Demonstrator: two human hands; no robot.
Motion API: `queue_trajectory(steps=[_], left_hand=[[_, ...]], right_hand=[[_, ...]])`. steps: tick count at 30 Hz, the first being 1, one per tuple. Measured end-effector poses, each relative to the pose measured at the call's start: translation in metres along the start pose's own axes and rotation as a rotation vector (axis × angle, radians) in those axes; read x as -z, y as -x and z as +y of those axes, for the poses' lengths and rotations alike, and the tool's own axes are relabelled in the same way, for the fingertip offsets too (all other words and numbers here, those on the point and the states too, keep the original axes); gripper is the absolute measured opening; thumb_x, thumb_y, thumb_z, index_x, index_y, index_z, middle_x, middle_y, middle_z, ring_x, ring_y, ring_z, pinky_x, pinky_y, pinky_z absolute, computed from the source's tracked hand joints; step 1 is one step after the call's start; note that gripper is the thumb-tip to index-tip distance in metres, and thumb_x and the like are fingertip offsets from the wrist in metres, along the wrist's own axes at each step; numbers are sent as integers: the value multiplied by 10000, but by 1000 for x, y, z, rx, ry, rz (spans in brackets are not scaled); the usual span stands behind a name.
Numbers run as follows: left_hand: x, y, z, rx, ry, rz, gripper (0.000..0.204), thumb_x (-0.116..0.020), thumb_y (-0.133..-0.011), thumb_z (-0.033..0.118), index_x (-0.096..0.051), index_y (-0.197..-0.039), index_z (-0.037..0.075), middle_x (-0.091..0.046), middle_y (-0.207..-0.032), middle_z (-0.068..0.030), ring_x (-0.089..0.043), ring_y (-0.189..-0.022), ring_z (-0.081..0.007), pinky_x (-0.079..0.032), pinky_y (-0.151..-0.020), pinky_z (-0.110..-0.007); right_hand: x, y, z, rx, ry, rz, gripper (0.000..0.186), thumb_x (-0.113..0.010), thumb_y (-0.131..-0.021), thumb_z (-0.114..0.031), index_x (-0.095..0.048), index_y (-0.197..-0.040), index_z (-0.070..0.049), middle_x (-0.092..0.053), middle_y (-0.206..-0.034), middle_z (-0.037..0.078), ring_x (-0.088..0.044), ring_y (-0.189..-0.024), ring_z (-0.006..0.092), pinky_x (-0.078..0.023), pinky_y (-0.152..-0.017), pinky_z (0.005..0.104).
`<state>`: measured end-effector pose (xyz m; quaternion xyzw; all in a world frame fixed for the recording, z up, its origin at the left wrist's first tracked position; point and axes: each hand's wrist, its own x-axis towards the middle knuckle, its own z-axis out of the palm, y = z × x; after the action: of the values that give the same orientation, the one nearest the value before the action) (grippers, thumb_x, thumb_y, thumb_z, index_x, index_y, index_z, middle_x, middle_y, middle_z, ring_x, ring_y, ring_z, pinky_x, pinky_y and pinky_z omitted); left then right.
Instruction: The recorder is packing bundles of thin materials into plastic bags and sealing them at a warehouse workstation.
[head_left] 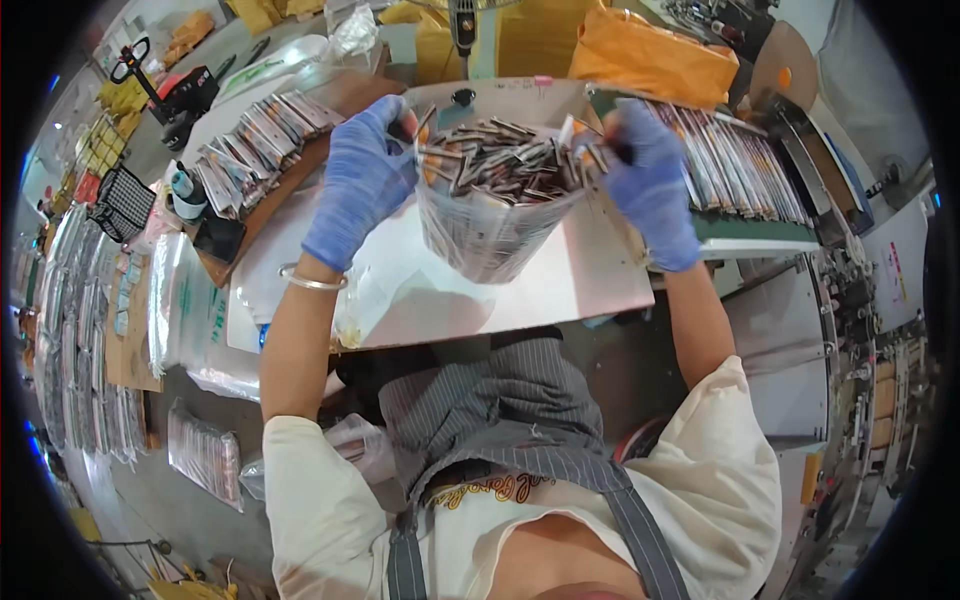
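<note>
A clear plastic bag (482,235), wide at the mouth and narrowing downward, is held up over the white tabletop (590,265). It is full of small flat packets (500,160) in brown, orange and white, lying every which way. My left hand (365,175), in a blue glove, is closed at the left side of the bag's mouth. At the opposite side my right hand (652,185), gloved alike and slightly blurred, is closed on the bag's edge, with a few packets beside its fingers.
Rows of thin packets (265,145) stand on a brown board at left, near a dark phone (220,240) and a small bottle (187,190). More upright packets (735,160) line a green conveyor at right. An orange sack (650,55) lies behind. Wrapped stacks (85,330) fill the far left.
</note>
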<state>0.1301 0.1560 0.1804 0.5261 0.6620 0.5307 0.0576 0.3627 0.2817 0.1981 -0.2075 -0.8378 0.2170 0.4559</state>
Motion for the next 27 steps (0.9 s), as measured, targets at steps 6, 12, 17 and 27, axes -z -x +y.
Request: queue_trajectory(steps=[6,12,17,27], left_hand=[[40,-4,-21,62,-164,-88,80,-592,-728,43,-544,-774,-1,-546,-600,-109,-539,-515,-86,-435,-480,-302],[44,3,-35,271,17,-43,162,-571,-785,50,-590,-630,6,-567,-549,-19,-497,-514,-54,-416,-487,-234],[13,36,3,189,509,-12,93,-617,-765,79,-623,-819,4,-616,-721,-8,-534,-617,-71,-454,-586,-223],[-134,36,-169,563,716,-34,351,-763,-635,122,-603,-939,49,-614,-839,-2,-543,-715,-90,-450,-636,-252]], right_hand=[[-32,-32,-2,49,-2,-212,102,-593,-681,-12,-522,-754,-3,-539,-619,157,-518,-532,282,-440,-545,311],[-63,-50,-6,335,396,-177,150,-577,-665,-74,-577,-809,-31,-550,-613,115,-553,-600,351,-461,-588,383],[-112,-6,-12,588,286,7,211,-600,-671,-53,-557,-878,-57,-558,-699,97,-547,-599,342,-470,-598,397],[-234,-91,148,137,253,-20,141,-583,-810,-185,-544,-849,-55,-561,-734,151,-553,-623,309,-452,-570,344]])
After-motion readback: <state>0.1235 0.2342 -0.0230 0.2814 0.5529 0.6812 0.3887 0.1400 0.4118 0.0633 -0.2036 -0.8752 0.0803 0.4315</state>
